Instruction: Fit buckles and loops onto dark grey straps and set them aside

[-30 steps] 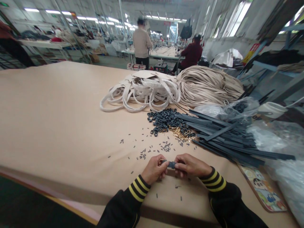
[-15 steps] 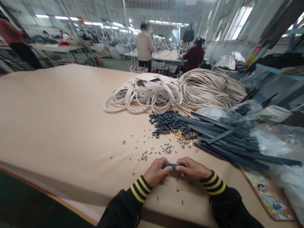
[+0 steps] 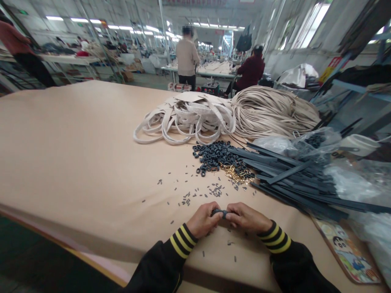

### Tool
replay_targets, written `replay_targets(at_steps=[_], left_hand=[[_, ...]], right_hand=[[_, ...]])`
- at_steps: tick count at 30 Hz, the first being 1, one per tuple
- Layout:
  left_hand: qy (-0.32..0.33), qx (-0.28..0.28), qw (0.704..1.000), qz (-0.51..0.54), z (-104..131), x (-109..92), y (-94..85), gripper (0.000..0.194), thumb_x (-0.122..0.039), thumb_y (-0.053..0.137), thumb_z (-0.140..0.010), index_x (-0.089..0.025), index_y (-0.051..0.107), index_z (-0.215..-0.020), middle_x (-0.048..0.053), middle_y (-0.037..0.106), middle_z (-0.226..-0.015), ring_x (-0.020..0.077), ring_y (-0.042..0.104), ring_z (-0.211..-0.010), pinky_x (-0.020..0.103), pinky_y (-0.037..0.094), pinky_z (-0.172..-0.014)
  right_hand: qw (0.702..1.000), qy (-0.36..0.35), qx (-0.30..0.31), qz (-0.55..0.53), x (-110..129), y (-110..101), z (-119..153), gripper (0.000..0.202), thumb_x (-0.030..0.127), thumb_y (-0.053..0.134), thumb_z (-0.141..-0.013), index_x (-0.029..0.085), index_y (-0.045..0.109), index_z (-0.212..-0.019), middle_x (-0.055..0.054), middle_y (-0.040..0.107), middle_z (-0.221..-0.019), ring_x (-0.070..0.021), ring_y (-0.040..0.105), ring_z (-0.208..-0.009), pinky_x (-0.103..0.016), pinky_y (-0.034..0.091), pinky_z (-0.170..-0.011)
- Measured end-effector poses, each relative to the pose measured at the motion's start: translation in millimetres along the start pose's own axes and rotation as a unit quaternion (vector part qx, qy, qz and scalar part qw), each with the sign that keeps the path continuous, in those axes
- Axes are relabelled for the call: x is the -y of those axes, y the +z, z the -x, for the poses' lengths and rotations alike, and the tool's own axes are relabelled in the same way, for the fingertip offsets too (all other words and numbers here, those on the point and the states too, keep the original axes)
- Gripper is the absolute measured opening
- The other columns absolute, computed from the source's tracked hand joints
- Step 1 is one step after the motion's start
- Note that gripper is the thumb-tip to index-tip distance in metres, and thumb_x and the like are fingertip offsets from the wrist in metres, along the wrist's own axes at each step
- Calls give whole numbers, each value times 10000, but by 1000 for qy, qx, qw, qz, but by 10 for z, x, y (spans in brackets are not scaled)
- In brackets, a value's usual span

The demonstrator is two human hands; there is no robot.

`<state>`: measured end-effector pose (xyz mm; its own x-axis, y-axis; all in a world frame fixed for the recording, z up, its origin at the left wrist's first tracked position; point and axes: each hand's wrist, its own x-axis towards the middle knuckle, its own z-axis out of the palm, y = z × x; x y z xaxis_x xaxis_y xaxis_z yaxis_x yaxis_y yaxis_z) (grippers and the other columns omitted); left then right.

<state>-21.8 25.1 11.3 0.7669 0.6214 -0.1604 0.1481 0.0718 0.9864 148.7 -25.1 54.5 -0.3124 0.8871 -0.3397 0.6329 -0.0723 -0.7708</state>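
Near the table's front edge, my left hand [image 3: 204, 219] and my right hand [image 3: 248, 217] pinch a small dark strap loop [image 3: 224, 213] between them, one at each end. Fingers cover much of the loop, so its full shape is hidden. Beyond the hands lie short dark cut pieces [image 3: 216, 190], scattered over the tabletop. Farther back is a heap of dark rolled loops [image 3: 214, 156], with gold metal buckles [image 3: 238, 173] at its near right side.
Long dark strips [image 3: 293, 179] lie to the right, beside clear plastic bags [image 3: 351, 179]. Pale looped straps [image 3: 189, 118] and a bundle of beige cords [image 3: 271, 112] sit at the back. A patterned board [image 3: 351, 254] rests at right. Other people stand or sit beyond the brown-covered table [image 3: 76, 142].
Both hands stay almost in place, still gripping the dark loop. The left fingers have shifted slightly around it, and the view has tilted a little.
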Motion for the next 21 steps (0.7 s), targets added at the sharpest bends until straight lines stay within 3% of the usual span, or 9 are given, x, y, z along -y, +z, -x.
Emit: replay_targets(at_steps=[4, 8, 12, 17, 21], left_hand=[[15, 42, 998, 52, 19, 11, -48, 233, -394, 405, -813, -164, 424, -787, -62, 453, -494, 43, 370, -322, 138, 254, -307], [43, 23, 996, 78, 35, 43, -39, 244, -411, 330, -849, -176, 371, -801, -80, 415, -493, 32, 317, -321, 138, 223, -328], [85, 8, 996, -12, 31, 60, -24, 195, -359, 359, -847, -173, 368, -788, -83, 387, -486, 49, 337, -390, 157, 254, -400], [98, 31, 990, -95, 26, 41, -60, 161, -327, 356, -849, -169, 377, -874, -84, 407, -487, 65, 355, -414, 174, 261, -428], [93, 31, 991, -86, 4, 62, -71, 201, -371, 337, -852, -176, 377, -878, -86, 403, -481, 61, 364, -399, 164, 253, -407]], right_hand=[[1000, -10, 6, -21, -33, 6, -37, 291, 352, 409, -829, 150, 419, -620, 48, 391, -522, -59, 334, -475, -184, 244, -448], [999, -27, 18, 9, -53, -10, -84, 300, 347, 412, -825, 149, 403, -600, 59, 307, -526, -54, 282, -487, -183, 216, -448], [999, -9, 41, 20, -20, -3, -93, 248, 277, 418, -814, 134, 464, -616, 50, 394, -515, -52, 352, -472, -169, 267, -450], [994, 19, 96, -51, -10, 41, -97, 227, 260, 361, -841, 132, 499, -713, 18, 523, -557, -56, 431, -426, -162, 336, -434], [999, -16, 37, -35, -35, 138, -142, 240, 260, 397, -836, 130, 499, -662, 20, 514, -552, -54, 434, -467, -163, 340, -479]])
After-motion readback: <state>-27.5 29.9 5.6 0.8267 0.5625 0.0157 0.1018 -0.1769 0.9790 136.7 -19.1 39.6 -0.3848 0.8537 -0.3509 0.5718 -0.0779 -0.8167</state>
